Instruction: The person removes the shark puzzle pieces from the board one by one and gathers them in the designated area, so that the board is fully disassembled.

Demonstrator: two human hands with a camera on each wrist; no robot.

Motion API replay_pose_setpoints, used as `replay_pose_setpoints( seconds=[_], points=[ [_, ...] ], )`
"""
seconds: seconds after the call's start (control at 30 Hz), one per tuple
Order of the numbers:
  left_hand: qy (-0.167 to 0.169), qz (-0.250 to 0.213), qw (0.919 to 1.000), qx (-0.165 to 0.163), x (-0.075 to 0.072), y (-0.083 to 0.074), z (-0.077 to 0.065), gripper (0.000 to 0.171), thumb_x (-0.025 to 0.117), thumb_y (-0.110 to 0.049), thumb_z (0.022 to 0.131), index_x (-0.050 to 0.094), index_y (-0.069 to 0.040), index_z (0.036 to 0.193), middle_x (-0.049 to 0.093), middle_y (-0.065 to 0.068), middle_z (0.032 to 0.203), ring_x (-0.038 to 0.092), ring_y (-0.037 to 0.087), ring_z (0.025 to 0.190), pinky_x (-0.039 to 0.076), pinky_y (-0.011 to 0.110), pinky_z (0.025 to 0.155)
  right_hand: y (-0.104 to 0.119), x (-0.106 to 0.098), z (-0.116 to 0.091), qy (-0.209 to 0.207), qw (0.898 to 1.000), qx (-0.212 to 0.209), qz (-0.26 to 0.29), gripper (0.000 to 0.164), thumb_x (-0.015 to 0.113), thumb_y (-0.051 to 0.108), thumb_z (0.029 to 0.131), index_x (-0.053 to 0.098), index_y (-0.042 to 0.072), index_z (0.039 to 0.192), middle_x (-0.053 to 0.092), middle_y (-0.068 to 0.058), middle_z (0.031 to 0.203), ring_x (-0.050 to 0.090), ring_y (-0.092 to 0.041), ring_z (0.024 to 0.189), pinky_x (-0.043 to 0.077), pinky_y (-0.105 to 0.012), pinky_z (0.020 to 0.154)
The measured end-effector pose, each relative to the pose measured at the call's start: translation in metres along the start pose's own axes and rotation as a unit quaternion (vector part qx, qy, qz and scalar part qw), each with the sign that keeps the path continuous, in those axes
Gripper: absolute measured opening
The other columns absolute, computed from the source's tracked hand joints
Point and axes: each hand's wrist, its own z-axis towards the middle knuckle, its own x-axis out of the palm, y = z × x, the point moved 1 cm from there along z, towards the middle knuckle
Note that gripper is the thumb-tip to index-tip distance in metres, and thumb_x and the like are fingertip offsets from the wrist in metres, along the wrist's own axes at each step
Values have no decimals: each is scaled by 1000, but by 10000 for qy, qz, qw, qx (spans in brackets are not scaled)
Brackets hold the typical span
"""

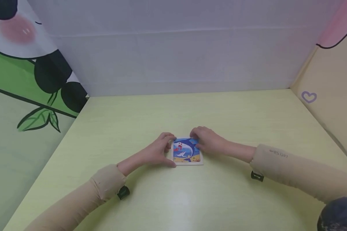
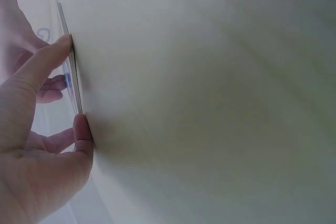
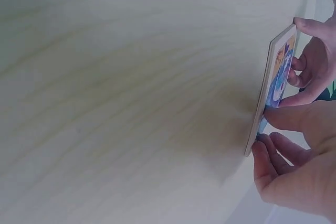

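A small square picture puzzle (image 1: pixel 186 150) with a pale border lies on the table, showing a blue shark-like sea animal, a smaller one and yellow sand. My left hand (image 1: pixel 157 150) grips it along the left side, thumb at the near left corner and index finger at the far left corner. From the right, my right hand (image 1: pixel 210 141) pinches the far right part; in the right wrist view its thumb (image 3: pixel 286 118) is on the picture side and the curled fingers (image 3: pixel 265 163) are at the far edge. The puzzle's thin side edge (image 2: pixel 73 72) shows in the left wrist view.
The pale wooden table (image 1: pixel 110 122) runs back to a plain whitish wall cloth (image 1: pixel 173 61). Printed panels stand at both sides, the left one (image 1: pixel 46 118) with leaves and the right one with a heart (image 1: pixel 309 97). A dark round object (image 1: pixel 339 214) is at the lower right.
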Motion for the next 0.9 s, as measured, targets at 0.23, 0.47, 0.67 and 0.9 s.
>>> replay_pose_setpoints(
  seconds=[0.23,0.47,0.67,0.9],
  points=[
    [21,-5,10000,33,-2,-1,-1,97,91,-27,68,38,-5,146,32,11,150,53,20,108,49,31,94,4,-1,2,135,9999,81,43,36,68,6,90,58,1,125,65,-13,117,62,-25,112,52,-39,98],
    [9,21,10000,17,-2,1,0,97,91,-27,68,38,-5,146,32,11,150,53,20,109,50,31,94,4,-3,9,379,9989,100,-251,41,69,8,91,55,2,129,62,-14,123,58,-27,117,50,-41,102],
    [2,24,10000,-25,-1,1,1,98,91,-27,68,38,-5,147,31,10,151,53,20,109,50,32,95,3,-7,14,602,9976,98,-339,46,71,7,89,53,1,131,62,-14,121,58,-27,115,50,-41,101],
    [7,6,10000,-5,0,3,2,99,91,-27,67,38,-4,147,30,11,151,53,20,109,50,31,95,5,-6,13,630,9971,25,-437,42,70,6,90,55,2,128,64,-14,120,59,-28,116,49,-41,102]
  ],
)
